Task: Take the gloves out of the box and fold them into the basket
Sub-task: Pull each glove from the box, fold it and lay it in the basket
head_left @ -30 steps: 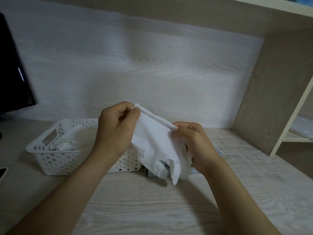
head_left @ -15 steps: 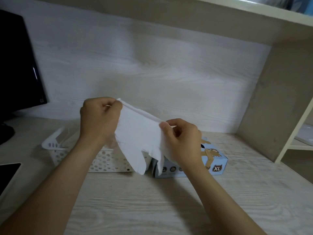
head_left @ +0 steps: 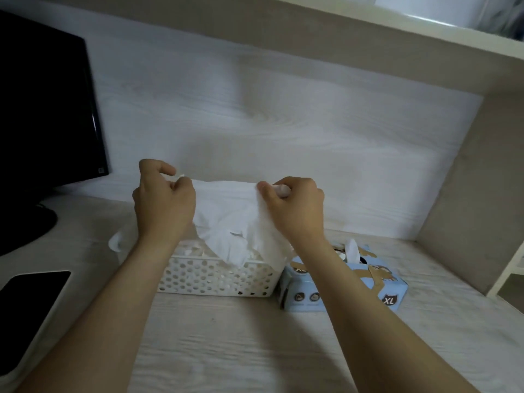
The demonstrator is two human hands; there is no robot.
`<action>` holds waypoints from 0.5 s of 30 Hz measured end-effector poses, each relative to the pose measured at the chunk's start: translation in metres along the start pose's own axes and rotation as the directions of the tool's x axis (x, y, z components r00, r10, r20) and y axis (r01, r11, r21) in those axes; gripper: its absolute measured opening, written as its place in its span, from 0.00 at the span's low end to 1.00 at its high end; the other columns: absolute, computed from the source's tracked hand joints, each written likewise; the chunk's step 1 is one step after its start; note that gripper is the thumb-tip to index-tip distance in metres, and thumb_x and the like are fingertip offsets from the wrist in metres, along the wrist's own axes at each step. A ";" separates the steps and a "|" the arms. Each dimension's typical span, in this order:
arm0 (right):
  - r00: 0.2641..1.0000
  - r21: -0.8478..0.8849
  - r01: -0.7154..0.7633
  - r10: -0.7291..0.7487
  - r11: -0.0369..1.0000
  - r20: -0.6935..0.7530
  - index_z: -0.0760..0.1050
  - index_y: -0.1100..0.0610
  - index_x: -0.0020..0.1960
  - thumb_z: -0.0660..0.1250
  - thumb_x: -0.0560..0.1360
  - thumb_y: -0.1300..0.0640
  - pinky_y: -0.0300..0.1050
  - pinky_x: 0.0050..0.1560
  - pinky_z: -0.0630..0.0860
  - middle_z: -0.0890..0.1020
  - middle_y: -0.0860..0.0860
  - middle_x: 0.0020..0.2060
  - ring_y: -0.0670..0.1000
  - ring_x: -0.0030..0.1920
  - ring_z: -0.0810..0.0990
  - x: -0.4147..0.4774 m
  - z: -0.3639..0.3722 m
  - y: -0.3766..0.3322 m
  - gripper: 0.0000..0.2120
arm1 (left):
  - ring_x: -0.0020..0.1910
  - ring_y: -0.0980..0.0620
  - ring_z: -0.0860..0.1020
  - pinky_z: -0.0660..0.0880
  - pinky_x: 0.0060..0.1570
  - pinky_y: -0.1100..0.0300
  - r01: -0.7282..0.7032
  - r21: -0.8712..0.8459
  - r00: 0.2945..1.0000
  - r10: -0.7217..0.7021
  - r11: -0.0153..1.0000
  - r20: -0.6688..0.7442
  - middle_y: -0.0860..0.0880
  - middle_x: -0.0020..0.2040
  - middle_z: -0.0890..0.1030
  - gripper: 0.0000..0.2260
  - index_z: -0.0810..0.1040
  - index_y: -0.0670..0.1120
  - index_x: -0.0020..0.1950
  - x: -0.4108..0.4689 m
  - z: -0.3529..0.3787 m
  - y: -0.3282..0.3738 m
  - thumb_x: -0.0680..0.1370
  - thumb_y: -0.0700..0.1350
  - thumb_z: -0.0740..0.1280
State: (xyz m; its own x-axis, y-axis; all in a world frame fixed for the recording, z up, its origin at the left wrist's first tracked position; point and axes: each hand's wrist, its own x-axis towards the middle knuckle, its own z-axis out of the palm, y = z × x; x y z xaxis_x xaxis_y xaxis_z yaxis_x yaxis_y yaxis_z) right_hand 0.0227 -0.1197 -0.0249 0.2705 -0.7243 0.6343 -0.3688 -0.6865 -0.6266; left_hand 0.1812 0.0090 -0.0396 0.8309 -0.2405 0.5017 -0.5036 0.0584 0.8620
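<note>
A pale wood-grain desk (head_left: pixel 241 350) fills the lower part of the view, closed at the rear by a whitish back panel (head_left: pixel 283 123) and on the right by a beige side panel (head_left: pixel 467 180), with a shelf (head_left: pixel 340 52) running overhead. A black monitor (head_left: pixel 42 109) stands at the far left, its screen dark, and nearer the front left edge a flat device with a dark screen (head_left: pixel 31 310) lies face up on the desk. Near the middle of the desk sits a white perforated basket (head_left: pixel 215 282), with something white inside it that is too hidden to make out. Just beside the basket's right end, touching or nearly so, lies the light blue glove box (head_left: pixel 354 287), marked XL on its front corner. Above the basket, held clear of the desk, hangs a white glove (head_left: pixel 232 217), stretched flat along its upper edge between the two hands, its lower part drooping in folds down to the basket's rim and partly over the front wall. The left hand (head_left: pixel 163 202) pinches the glove's upper left corner between thumb and curled fingers. The right hand (head_left: pixel 295 208) pinches the upper right corner in the same way, thumb on the near side. Both forearms reach in from the bottom of the view. A tuft of another white glove (head_left: pixel 351 249) pokes up from the opening on top of the box.
</note>
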 end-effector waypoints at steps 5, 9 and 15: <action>0.996 -0.098 -0.028 0.035 0.995 0.079 0.84 0.52 0.48 0.73 0.77 0.39 0.46 0.43 0.77 0.85 0.51 0.42 0.56 0.46 0.83 0.017 0.024 -0.004 0.15 | 0.43 0.38 0.76 0.70 0.41 0.48 -0.054 0.352 0.998 0.038 0.934 0.052 0.42 0.45 0.77 0.07 0.64 0.48 0.60 0.001 -0.002 -0.009 0.83 0.43 0.60; 0.974 -0.340 0.066 0.013 0.938 0.224 0.79 0.51 0.65 0.70 0.80 0.39 0.51 0.53 0.76 0.84 0.53 0.58 0.58 0.59 0.81 0.014 0.035 0.000 0.21 | 0.59 0.33 0.73 0.73 0.52 0.41 -0.174 0.623 0.983 0.095 0.763 0.159 0.38 0.60 0.75 0.12 0.70 0.45 0.63 0.000 -0.001 -0.012 0.80 0.39 0.65; 0.913 -0.277 0.209 -0.086 0.938 0.398 0.81 0.50 0.67 0.65 0.82 0.55 0.50 0.63 0.74 0.81 0.53 0.63 0.56 0.65 0.76 0.005 0.020 0.002 0.15 | 0.45 0.45 0.82 0.83 0.47 0.48 -0.263 0.545 0.866 -0.055 0.796 0.497 0.48 0.48 0.85 0.09 0.84 0.51 0.49 -0.005 -0.001 -0.012 0.77 0.43 0.64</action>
State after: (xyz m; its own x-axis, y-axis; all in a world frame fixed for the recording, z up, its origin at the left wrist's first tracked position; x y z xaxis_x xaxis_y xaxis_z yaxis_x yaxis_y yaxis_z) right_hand 0.0413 -0.1263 -0.0317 0.6324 -0.6284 0.4529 -0.5361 -0.7771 -0.3297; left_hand 0.1837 0.0107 -0.0524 0.6292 -0.6934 0.3512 -0.7485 -0.4187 0.5143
